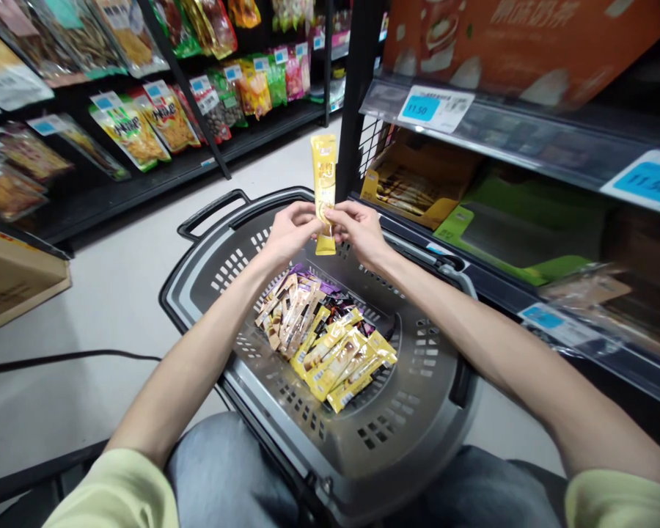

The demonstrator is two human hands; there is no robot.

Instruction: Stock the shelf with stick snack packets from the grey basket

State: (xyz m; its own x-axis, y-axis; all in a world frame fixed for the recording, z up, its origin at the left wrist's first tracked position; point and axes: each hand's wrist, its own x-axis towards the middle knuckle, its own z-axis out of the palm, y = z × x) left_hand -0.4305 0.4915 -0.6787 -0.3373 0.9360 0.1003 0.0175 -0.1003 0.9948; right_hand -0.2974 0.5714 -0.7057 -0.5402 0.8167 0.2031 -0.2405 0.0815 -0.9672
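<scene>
Between my two hands, a yellow stick sachet point(324, 176) is held upright above the far side of a grey shopping basket point(357, 451). My left hand point(295, 227) pinches its lower left edge, and my right hand point(357, 229) grips the lower right edge with thumb and fingers. Down in the basket lie several yellow sachets point(344, 359), with beige sachets point(297, 312) to their left and some purple and dark ones point(311, 279) behind them.
On the right, a low shelf holds a yellow-brown box of sticks point(412, 187) and a green box point(522, 227) under a price-tagged shelf edge point(506, 150). Bagged snacks point(132, 132) fill the left shelves. A cardboard box point(19, 279) stands on the floor at the left.
</scene>
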